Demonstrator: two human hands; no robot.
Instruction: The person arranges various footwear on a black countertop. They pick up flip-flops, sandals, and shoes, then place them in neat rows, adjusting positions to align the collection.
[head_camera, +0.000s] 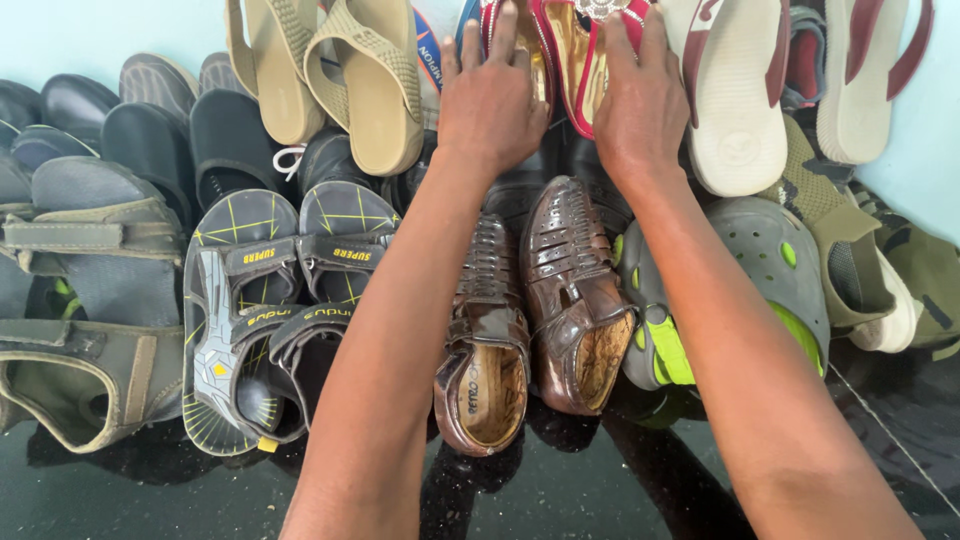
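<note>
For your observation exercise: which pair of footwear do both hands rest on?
The red-and-gold pair at the top; left hand and right hand lie on it, unlike the brown sandals below.

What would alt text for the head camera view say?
Two bare arms reach over rows of footwear; the left hand and right hand rest flat on a pair of red and gold shoes, beyond brown woven sandals.
</note>
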